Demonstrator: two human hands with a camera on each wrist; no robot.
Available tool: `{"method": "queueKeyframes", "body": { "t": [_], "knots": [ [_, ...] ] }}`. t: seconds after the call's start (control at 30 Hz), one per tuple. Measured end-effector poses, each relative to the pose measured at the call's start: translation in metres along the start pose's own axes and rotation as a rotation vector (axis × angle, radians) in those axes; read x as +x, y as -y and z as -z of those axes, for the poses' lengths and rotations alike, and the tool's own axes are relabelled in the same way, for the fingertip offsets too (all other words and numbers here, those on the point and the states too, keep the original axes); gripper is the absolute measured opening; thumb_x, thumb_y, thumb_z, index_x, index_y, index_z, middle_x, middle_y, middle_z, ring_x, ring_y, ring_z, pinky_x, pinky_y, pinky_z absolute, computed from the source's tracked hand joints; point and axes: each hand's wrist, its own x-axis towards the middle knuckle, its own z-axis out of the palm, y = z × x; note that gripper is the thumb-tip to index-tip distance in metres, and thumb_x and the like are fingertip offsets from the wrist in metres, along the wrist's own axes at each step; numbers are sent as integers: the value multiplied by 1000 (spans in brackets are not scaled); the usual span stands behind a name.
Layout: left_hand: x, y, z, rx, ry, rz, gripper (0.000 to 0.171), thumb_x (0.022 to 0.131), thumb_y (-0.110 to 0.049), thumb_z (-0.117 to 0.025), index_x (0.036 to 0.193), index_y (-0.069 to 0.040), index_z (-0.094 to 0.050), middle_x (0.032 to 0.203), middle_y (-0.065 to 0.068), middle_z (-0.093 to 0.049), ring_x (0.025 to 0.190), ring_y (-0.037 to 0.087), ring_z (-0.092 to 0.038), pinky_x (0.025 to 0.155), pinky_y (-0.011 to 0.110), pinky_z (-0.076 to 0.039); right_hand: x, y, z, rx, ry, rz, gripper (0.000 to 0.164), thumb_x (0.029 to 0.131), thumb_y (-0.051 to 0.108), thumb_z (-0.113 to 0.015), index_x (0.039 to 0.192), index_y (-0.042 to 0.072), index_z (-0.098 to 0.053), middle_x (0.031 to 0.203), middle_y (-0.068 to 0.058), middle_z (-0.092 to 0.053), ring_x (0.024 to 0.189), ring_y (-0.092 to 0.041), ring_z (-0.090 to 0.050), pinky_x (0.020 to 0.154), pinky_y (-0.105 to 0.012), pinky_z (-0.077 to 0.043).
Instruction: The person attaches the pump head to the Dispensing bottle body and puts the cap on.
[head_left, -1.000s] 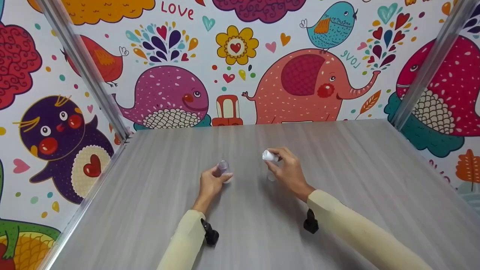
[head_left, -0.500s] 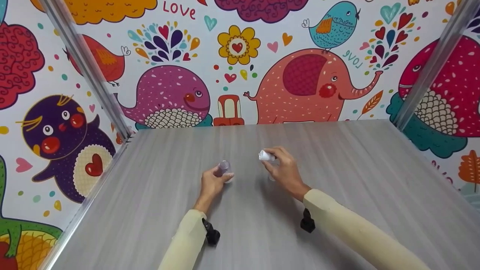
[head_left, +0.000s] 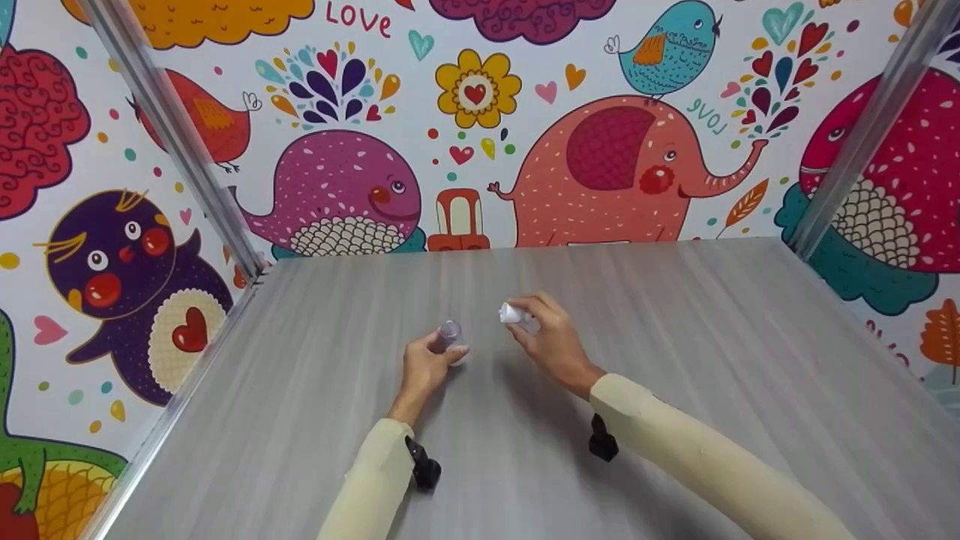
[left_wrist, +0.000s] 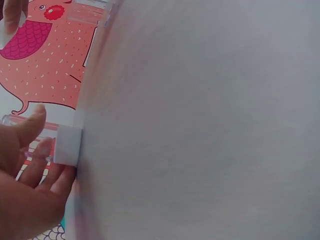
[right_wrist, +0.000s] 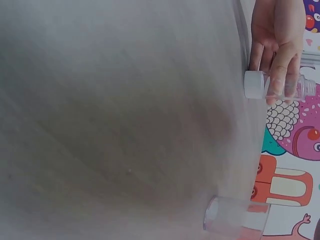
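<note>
My left hand (head_left: 426, 366) grips a small clear bottle (head_left: 451, 332), its threaded neck uncovered and pointing up. The bottle's white base (right_wrist: 254, 85) is at the tabletop in the right wrist view. To its right, my right hand (head_left: 553, 337) pinches a small white cap-like piece (head_left: 511, 313) between thumb and fingers, above the table and apart from the bottle. Its exact kind is too small to tell. A clear plastic cylinder (right_wrist: 235, 217) stands on the table near my right hand; in the head view that hand largely hides it.
The grey wood-grain tabletop (head_left: 480, 465) runs back to a wall (head_left: 480, 172) printed with cartoon animals. Metal posts (head_left: 180, 150) stand at the far corners. A black wrist camera (head_left: 602, 439) hangs under each sleeve.
My right hand has moved left with the white piece, closer to the bottle. The left hand and bottle have stayed almost still. The clear cylinder has become hidden behind the right hand.
</note>
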Motion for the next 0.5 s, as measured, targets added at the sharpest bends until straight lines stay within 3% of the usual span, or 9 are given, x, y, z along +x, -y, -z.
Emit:
{"method": "queueKeyframes", "body": {
  "t": [0.5],
  "knots": [
    [0,0,0,-16,-6,14,40,82,-8,-80,118,5,-70,118,24,-71,113,34,-67,97,46,-52,5,3,-5,-44,56,65,34,85,6,-77,118,8,-68,114,-8,-66,107,-22,-64,97,-35,-54]
  ]
}}
